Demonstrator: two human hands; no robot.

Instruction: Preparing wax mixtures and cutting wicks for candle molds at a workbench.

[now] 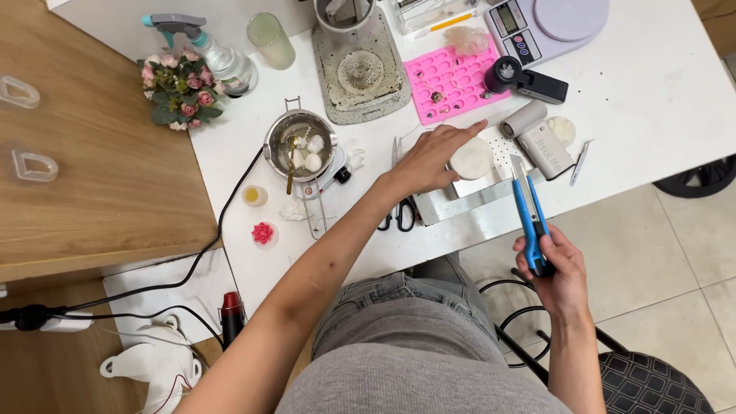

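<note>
Left hand on the wax, cutter ready.
Left hand (429, 159) lies open against the white disc (471, 159) near the table's (659, 100) front edge; right hand (553, 270) grips the blue cutter (529, 207).

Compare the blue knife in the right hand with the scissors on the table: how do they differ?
The blue knife is held in the right hand over the table's edge; the scissors lie on the white table, partly hidden under the left hand. The knife has a bright blue body and one straight blade out; the scissors have black loop handles. Both are cutting tools with metal blades.
</note>
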